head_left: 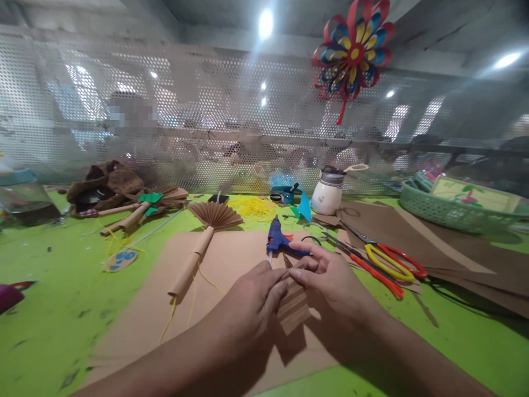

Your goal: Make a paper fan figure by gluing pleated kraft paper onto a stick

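Between my hands is a pleated piece of brown paper (294, 311), its folds running down toward me. My left hand (258, 289) pinches its upper left side, fingers curled. At the upper right, my right hand (326, 275) grips the same paper between thumb and fingers, with the index finger stretched out. Just beyond lies a blue glue gun (278, 237) with an orange trigger. Left of my hands, a finished-looking paper fan (217, 215) is joined to a rolled paper tube (190, 264) with yellow string. All of these are over a large brown paper sheet (152, 309).
Scissors with yellow and red handles (390, 262) lie to the right beside stacked brown paper (458, 248). A green basket (446, 209) and white jar (327, 196) stand behind. Yellow shreds (254, 208) and a brown cloth bundle (109, 184) lie along the perforated screen (198, 121).
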A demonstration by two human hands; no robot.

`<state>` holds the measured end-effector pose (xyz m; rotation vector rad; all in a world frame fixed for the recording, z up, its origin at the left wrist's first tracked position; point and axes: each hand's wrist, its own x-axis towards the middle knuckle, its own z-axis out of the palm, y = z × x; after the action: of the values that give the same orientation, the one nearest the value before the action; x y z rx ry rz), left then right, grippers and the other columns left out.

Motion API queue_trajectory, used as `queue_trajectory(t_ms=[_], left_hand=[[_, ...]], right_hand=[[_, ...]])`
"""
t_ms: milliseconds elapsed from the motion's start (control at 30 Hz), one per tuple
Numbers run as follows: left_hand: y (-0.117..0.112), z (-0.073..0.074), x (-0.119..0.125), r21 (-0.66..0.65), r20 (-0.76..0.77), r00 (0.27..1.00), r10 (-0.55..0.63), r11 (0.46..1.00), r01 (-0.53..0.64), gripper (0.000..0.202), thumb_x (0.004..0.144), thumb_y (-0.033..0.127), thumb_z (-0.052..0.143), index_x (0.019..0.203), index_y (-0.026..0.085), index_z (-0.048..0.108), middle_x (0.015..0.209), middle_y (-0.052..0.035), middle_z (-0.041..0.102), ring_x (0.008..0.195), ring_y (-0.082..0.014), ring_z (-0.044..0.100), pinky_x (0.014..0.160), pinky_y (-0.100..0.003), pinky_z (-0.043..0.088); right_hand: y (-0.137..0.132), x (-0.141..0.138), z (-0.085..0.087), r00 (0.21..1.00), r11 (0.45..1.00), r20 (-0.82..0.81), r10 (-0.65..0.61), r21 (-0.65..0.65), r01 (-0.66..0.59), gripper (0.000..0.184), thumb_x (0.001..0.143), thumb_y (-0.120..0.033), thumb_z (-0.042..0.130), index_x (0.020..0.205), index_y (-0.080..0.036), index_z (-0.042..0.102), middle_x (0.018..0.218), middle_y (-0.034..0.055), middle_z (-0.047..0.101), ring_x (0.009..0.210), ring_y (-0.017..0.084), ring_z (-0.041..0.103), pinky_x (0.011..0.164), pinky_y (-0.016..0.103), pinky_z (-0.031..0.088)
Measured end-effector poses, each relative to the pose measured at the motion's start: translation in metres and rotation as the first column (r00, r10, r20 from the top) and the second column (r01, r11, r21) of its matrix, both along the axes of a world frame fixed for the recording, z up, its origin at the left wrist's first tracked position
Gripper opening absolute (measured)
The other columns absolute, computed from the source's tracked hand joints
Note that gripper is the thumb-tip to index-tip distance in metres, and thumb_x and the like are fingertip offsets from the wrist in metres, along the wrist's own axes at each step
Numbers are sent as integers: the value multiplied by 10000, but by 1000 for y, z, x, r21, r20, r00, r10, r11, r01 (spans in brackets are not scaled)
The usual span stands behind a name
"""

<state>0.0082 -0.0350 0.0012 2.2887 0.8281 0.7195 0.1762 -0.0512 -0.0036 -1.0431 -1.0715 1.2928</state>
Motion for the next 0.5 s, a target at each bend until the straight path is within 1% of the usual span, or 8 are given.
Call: queue_trajectory(t_ms=[100,200,267,367,433,500], left_hand=[[-6,0,3,-40,101,994,-32,999,36,268,849,203,454,1022,227,657,932,-56,678,850,-206,595,782,-301,467],[-12,-3,9,-117,188,982,-19,992,42,327,792,135,465,1045,220,654,879,-39,705,836,-209,619,783,-305,477],[-14,-5,11,-169,214,977,-8,985,46,354,763,106,463,1040,209,657,856,-32,711,809,-204,627,766,-300,484],[-11,-8,8,-199,228,973,24,980,22,376,750,91,451,1050,196,651,906,-45,711,790,-198,627,745,-301,491],[-8,-8,3,-194,221,975,27,981,17,392,748,90,447,1077,190,637,942,-59,709,803,-201,624,751,-310,493],[-5,-8,-2,-183,207,978,5,983,34,408,730,92,474,1097,182,627,971,-73,705,840,-214,620,786,-325,489]], right_hand=[[2,0,-6,1000,1000,-8,-22,12,22,507,645,-240,772,1111,-172,584,590,-69,539,559,102,510,564,242,386],[1,0,-5,999,999,2,-32,-10,32,513,631,-251,783,1094,-159,584,607,-56,563,588,114,538,586,251,401],[0,-2,-2,999,999,15,-32,-37,32,512,634,-284,784,1080,-141,580,640,-31,595,623,127,558,613,263,416],[-4,-4,2,1000,997,28,13,-79,-10,525,657,-313,771,1105,-136,560,677,-7,619,618,131,556,597,267,407],[-5,-5,1,999,996,-7,38,-77,-38,547,659,-285,767,1137,-148,540,706,-2,628,619,133,558,596,272,402],[-5,-5,-1,998,997,-44,51,-54,-53,576,655,-244,760,1171,-157,518,707,-10,623,615,131,555,598,272,399]])
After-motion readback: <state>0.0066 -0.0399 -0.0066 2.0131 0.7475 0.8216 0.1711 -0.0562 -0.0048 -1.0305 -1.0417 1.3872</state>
